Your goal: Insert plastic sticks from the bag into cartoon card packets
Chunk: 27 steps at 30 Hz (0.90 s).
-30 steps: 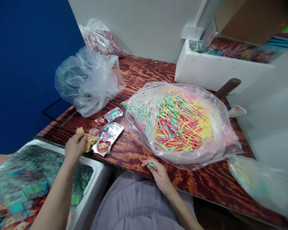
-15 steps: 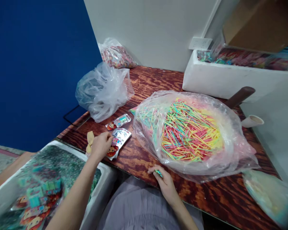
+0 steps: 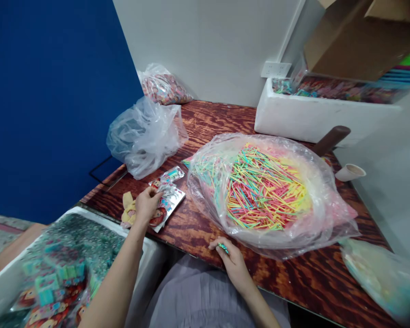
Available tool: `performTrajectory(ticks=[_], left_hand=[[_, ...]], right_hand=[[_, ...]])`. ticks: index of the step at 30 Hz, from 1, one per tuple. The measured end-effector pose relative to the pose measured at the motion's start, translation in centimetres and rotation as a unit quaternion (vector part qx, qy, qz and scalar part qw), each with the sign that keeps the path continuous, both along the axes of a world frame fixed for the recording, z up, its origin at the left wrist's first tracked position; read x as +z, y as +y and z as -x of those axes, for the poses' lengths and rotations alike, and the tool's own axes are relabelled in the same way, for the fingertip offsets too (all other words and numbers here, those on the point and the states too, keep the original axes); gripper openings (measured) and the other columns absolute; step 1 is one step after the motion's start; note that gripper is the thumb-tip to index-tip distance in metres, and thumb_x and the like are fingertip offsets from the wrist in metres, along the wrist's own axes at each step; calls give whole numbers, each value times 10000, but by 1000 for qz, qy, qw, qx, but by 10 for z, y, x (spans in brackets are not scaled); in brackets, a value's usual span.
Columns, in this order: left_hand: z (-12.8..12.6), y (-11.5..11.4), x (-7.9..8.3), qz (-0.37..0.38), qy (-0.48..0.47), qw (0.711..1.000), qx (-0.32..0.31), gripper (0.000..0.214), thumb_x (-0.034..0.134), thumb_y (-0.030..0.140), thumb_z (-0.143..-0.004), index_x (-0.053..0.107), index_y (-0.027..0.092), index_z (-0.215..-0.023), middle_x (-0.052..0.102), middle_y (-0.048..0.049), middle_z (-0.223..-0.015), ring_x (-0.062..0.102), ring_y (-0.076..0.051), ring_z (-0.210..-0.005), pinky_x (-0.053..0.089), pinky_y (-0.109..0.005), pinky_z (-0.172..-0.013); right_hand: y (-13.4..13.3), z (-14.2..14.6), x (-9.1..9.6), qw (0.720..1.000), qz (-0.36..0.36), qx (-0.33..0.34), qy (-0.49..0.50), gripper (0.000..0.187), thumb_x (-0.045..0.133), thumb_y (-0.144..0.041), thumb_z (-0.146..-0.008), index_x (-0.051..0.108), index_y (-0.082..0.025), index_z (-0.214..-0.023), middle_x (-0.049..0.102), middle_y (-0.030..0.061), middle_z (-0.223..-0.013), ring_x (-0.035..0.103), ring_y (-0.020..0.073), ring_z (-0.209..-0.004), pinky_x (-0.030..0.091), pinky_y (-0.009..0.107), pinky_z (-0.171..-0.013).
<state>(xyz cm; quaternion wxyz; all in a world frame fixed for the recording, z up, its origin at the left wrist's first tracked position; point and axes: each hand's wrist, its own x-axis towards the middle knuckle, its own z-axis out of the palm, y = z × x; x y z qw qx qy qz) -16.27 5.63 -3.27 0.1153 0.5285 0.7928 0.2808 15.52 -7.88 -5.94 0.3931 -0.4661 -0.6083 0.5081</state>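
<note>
My left hand (image 3: 147, 205) is over a small pile of silver printed packets (image 3: 172, 202) near the table's left front edge. Its thumb and fingers pinch the top packet, whose upper end looks slightly raised. Just beyond lies another silver packet (image 3: 175, 173) with a cartoon figure. My right hand (image 3: 233, 259) rests at the front edge, closed round a small bundle of thin green and blue sticks (image 3: 222, 248); only their ends show. Behind it spreads a large clear plastic bag (image 3: 205, 200), open on a heap of thin multicoloured sticks (image 3: 266, 191).
A yellow cloth item (image 3: 128, 207) lies left of my left hand. Below it stands a white foam box (image 3: 89, 214) with printed packets inside. A crumpled clear bag (image 3: 145, 136), a paper cup (image 3: 350, 172), a brown stick-like handle (image 3: 332, 140) and another foam box (image 3: 314, 115) surround the sticks.
My left hand has shifted slightly left and lifted an edge of the top packet. The right hand keeps its small bundle of sticks. The whole view has tilted a little.
</note>
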Motion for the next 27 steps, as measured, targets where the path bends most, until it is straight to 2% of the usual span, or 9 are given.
performTrajectory(ticks=[2,5,7,10,13,16,19,24,27], left_hand=[[3,0,1,-13,-10,1000,-15,211,589,404,-770,645,202,-759,653,-27,-744,611,-211,-734,423,-295,-674],[3,-1,5,-45,-18,999,-13,214,620,334,-724,675,202,-883,674,-53,-875,614,-235,-826,428,-318,-738],[1,-4,10,-68,-32,997,-2,249,620,310,-716,659,201,-937,675,-52,-875,609,-230,-812,431,-322,-745],[-6,-12,24,-94,-76,993,0,163,612,355,-734,627,206,-800,655,-23,-759,589,-197,-715,435,-300,-693],[-19,-26,40,-106,-132,985,-29,212,619,418,-735,617,206,-726,640,-4,-694,577,-169,-654,441,-269,-625],[-46,-46,46,-100,-212,968,-87,213,644,412,-720,641,202,-757,651,2,-703,586,-158,-647,454,-252,-603],[-82,-65,42,-67,-342,925,-152,190,695,354,-701,613,200,-777,619,26,-693,573,-136,-631,450,-234,-593],[-131,-82,34,3,-443,879,-177,225,748,308,-673,562,182,-681,562,47,-619,516,-99,-573,411,-205,-556],[-146,-88,34,44,-494,846,-198,218,764,317,-670,606,171,-699,599,33,-628,530,-102,-568,423,-208,-548]], right_hand=[[0,0,-1,1000,-2,-1,0,272,476,-391,-995,679,-225,-922,686,43,-941,622,209,-950,420,313,-897],[-1,1,-3,1000,-1,-2,2,279,475,-398,-993,677,-224,-912,682,45,-931,621,212,-938,422,318,-891],[-1,1,-4,1000,1,-2,4,287,474,-409,-991,679,-223,-913,680,48,-930,620,214,-929,425,322,-885],[-1,2,-4,1000,6,-2,9,300,471,-424,-988,680,-222,-916,679,52,-927,622,220,-929,425,329,-889],[0,3,2,999,27,-13,30,292,493,-432,-973,676,-217,-898,687,53,-910,628,224,-910,433,333,-877],[5,1,16,995,55,-25,74,261,541,-426,-945,668,-212,-865,701,48,-887,638,222,-887,445,336,-873],[11,-4,38,991,73,-26,112,233,564,-411,-932,671,-212,-874,718,41,-875,641,214,-869,455,334,-863],[18,-20,79,984,60,-59,154,203,569,-372,-946,700,-220,-916,724,35,-914,639,201,-923,447,333,-909],[23,-30,101,965,62,-90,239,168,607,-366,-928,697,-225,-908,730,33,-913,655,207,-926,455,373,-946]])
